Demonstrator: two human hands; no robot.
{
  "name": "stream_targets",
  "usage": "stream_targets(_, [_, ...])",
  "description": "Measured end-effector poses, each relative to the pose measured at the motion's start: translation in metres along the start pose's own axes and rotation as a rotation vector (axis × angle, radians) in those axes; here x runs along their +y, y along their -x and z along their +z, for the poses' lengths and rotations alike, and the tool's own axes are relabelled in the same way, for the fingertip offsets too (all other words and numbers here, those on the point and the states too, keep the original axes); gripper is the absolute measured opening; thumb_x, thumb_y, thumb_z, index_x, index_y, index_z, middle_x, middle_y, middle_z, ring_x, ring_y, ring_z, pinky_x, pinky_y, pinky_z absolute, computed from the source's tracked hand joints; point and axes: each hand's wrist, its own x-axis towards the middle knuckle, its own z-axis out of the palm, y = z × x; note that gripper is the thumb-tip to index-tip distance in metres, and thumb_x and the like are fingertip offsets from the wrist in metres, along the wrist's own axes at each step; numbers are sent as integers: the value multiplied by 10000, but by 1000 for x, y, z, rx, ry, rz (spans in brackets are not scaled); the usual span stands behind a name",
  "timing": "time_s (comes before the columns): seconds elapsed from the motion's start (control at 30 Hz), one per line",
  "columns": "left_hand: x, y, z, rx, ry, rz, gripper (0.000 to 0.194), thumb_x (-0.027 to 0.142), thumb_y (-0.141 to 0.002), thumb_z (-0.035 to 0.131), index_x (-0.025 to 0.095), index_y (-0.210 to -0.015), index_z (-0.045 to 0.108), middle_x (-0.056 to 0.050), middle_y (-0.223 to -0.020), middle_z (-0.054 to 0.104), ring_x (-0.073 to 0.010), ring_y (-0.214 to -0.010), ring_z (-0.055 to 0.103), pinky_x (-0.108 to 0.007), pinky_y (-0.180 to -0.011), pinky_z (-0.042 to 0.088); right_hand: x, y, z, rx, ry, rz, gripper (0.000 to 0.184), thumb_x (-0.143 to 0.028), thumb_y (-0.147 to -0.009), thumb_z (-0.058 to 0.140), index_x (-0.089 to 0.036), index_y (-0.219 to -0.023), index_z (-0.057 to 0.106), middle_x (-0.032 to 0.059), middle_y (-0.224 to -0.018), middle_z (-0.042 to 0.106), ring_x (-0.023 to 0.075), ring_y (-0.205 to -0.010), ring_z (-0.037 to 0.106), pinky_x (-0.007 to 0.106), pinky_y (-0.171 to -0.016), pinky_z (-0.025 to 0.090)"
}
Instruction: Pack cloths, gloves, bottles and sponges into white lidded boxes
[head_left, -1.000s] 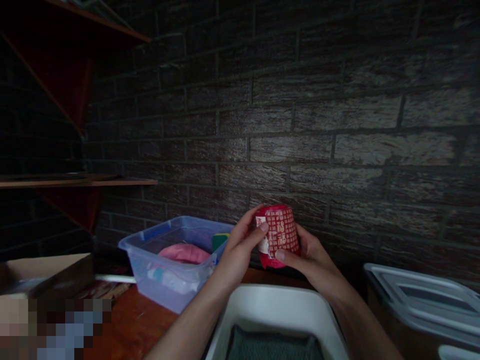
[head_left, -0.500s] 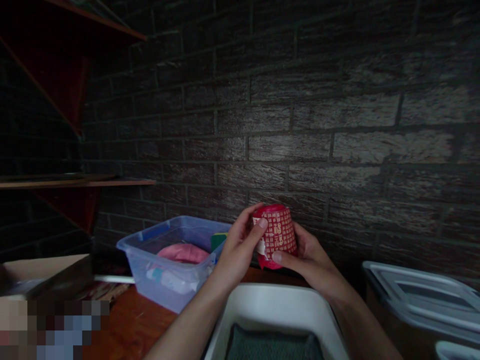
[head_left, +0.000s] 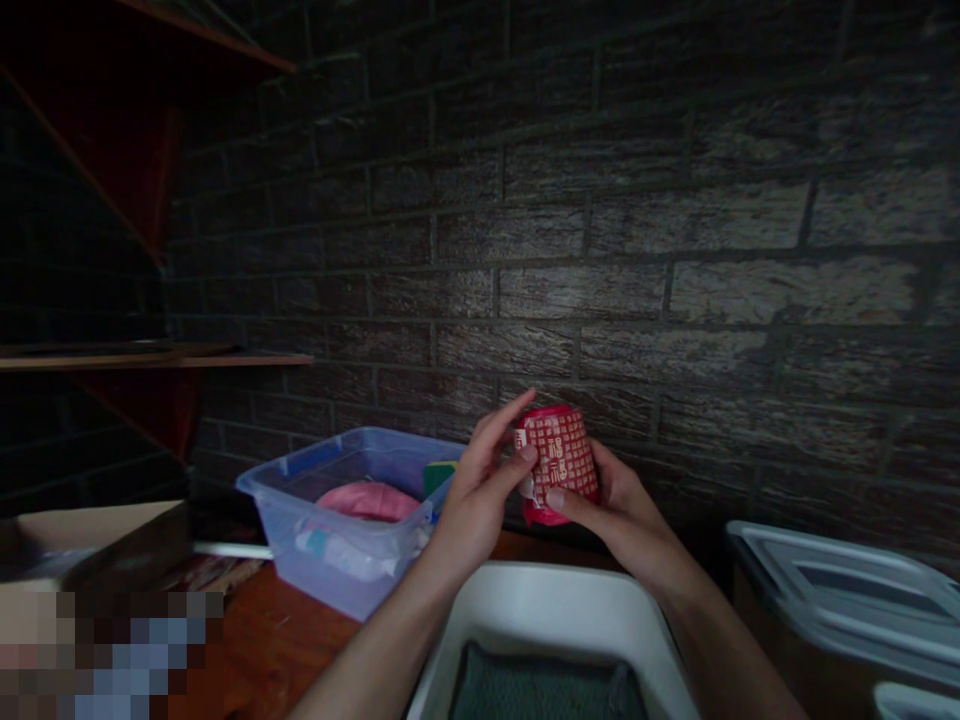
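Observation:
Both of my hands hold a small red package (head_left: pixel 571 462), roughly cylindrical, its wrapper printed with pale characters and a white patch at its left side. My right hand (head_left: pixel 611 505) wraps its right side, with the thumb across the lower front. At the left side, my left hand (head_left: pixel 487 470) presses its thumb on the wrapper, and its index finger stretches up past the top edge. The other left fingers are partly hidden. Below the package stands a white tub (head_left: pixel 559 590) with a dark green cloth (head_left: pixel 547 690) inside.
On the wooden table (head_left: pixel 262 640), a clear blue-tinted bin (head_left: pixel 315 565) holds a pink item (head_left: pixel 367 500) and a green-yellow sponge (head_left: pixel 439 478). An open cardboard box (head_left: pixel 127 530) sits left. A grey-lidded container (head_left: pixel 847 590) stands right. A dark brick wall (head_left: pixel 540 300) rises behind; shelves (head_left: pixel 247 361) project left.
My left index finger has lifted off the package's top and straightened. The package has turned slightly, its printed characters now tilted. My right hand keeps its hold.

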Motion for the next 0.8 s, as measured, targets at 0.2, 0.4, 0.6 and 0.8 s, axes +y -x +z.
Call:
stream_targets(0.2, [1, -3, 1, 72, -182, 153, 325, 322, -973, 620, 300, -1285, 708, -67, -1370, 633, -264, -1322, 531, -421, -1165, 363, -2, -1, 1, 23, 65, -33, 628, -287, -749, 868, -255, -1321, 610, 50, -1230, 710, 248, -1106, 660, 389, -977, 521])
stream_targets(0.4, [4, -4, 4, 137, -96, 142, 293, 297, -913, 702, 290, -1201, 761, -70, -1339, 658, -267, -1301, 547, -404, -1146, 387, -4, 0, 4, 46, 40, -54, 660, -259, -735, 869, -261, -1335, 594, 51, -1257, 706, 251, -1104, 672, 401, -986, 531])
stream_targets(0.6, [1, -5, 2, 113, -87, 139, 330, 303, -898, 721, 282, -1227, 746, -64, -1361, 645, -273, -1318, 534, -417, -1138, 408, -4, 0, 3, 63, 51, -72, 632, -277, -734, 876, -244, -1307, 610, 54, -1268, 704, 252, -1133, 661, 396, -1016, 515])
stream_targets(0.8, [-4, -7, 0, 72, 132, 13, 535, 297, -837, 795, 295, -1349, 640, -71, -1328, 654, -251, -1147, 653, -394, -998, 523, -4, 2, 1, 44, 5, -36, 566, -309, -796, 832, -242, -1314, 613, 57, -1273, 704, 267, -1148, 658, 414, -1014, 517])
